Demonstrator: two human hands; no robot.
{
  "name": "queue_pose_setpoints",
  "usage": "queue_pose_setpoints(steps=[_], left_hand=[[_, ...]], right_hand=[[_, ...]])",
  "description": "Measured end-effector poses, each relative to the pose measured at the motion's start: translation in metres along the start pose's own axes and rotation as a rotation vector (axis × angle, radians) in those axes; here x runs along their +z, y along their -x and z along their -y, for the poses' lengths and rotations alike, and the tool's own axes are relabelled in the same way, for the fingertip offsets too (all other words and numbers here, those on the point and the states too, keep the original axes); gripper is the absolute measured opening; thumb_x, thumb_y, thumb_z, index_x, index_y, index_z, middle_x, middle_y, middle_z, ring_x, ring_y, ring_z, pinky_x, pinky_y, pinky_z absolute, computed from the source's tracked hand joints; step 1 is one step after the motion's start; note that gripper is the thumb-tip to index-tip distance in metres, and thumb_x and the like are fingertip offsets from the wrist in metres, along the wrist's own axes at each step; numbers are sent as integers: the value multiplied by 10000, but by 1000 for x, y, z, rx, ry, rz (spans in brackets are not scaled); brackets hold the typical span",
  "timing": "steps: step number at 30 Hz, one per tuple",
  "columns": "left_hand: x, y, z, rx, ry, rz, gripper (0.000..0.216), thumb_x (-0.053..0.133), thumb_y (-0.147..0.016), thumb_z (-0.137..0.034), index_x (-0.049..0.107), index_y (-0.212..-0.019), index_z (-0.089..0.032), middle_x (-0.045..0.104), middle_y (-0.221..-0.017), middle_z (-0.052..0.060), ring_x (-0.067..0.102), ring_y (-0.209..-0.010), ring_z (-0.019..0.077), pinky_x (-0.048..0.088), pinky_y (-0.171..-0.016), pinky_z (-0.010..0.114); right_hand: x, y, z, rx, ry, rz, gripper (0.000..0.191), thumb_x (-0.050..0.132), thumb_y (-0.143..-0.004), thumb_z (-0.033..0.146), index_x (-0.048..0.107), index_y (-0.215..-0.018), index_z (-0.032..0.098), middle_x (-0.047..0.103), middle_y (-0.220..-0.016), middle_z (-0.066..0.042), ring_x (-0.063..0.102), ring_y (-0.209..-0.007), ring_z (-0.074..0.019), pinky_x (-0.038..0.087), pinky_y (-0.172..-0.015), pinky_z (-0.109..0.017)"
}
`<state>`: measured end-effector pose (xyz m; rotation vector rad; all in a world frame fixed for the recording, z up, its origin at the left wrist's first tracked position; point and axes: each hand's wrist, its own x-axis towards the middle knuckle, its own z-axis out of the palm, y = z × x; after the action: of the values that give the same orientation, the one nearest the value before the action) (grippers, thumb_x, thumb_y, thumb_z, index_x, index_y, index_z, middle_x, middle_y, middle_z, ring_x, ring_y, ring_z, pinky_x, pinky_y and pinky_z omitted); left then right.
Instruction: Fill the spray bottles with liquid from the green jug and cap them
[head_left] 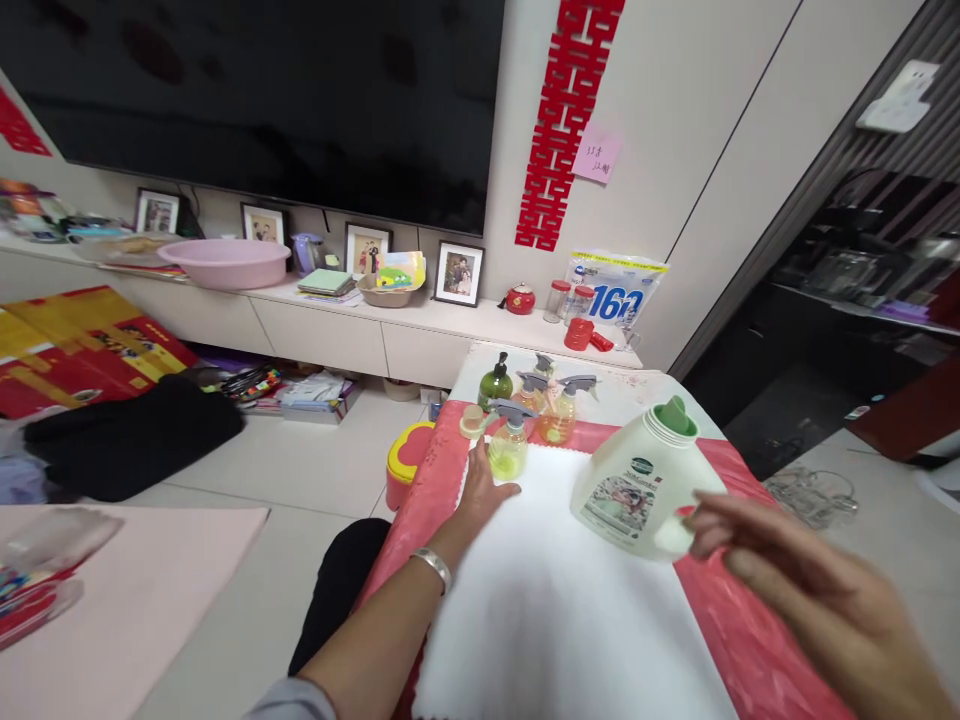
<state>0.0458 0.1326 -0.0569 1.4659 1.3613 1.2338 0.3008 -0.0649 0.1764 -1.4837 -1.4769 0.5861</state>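
Note:
My left hand [480, 492] is at the near left side of a clear spray bottle [508, 455] with yellow-green liquid and a grey trigger head. Its thumb is spread away from the fingers; whether it touches the bottle I cannot tell. A large pale green detergent jug [626, 490] stands uncapped on the white mat [570, 610], its green pouring spout showing. Beside the jug's handle hovers my right hand [810, 590], blurred, fingers loosely bent and apart from the thumb. A pale cap [472, 421] sits left of the spray bottle.
Behind stand an orange-liquid spray bottle [557, 420], other spray bottles and a green pump bottle [495, 385]. A red cloth [724, 600] covers the table. A white cabinet [420, 325] runs along the wall, and a yellow-topped stool [409, 450] stands at the left.

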Motion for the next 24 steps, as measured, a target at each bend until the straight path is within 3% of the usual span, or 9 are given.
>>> queue_pose_setpoints(steps=[5,8,12,14,17,24], left_hand=[[-21,10,-4,-35,-10,42,976,821,-543,-144,411,-1428,-143,540,-1346,196,536,-1320,377,448,-1102,548],[-36,31,-9,-43,2,36,757,733,-664,-181,477,-1376,-151,568,-1331,190,608,-1228,311,497,-1052,504],[-52,84,-22,-42,20,21,436,599,-828,-302,593,-1243,-167,659,-1207,150,672,-1005,244,550,-923,455],[-56,113,-32,-71,104,55,371,595,-864,-391,651,-1168,-186,724,-1016,99,679,-874,225,553,-861,426],[-62,145,-52,-159,239,98,378,650,-834,-500,703,-1033,-183,747,-941,85,679,-816,216,541,-797,377],[-84,153,-106,-119,395,55,485,641,-842,-648,689,-774,-170,671,-701,34,625,-716,180,495,-738,316]], right_hand=[[41,59,-73,240,-187,93,410,786,-687,607,793,-1022,372,731,-891,-82,698,-721,-313,635,-673,-486],[62,77,-94,344,-265,110,424,798,-665,628,793,-1014,387,733,-885,-63,707,-751,-317,630,-736,-505],[96,93,-108,436,-375,87,455,753,-711,679,796,-1008,338,729,-893,-75,702,-802,-304,602,-805,-499],[115,96,-108,447,-427,81,486,720,-746,699,794,-998,290,721,-892,-88,686,-797,-282,585,-797,-469],[140,92,-98,413,-492,153,514,679,-799,704,778,-960,226,702,-852,-95,657,-755,-237,557,-744,-397],[150,68,-46,253,-667,270,510,584,-907,661,726,-898,171,668,-789,-76,582,-676,-159,461,-673,-298]])
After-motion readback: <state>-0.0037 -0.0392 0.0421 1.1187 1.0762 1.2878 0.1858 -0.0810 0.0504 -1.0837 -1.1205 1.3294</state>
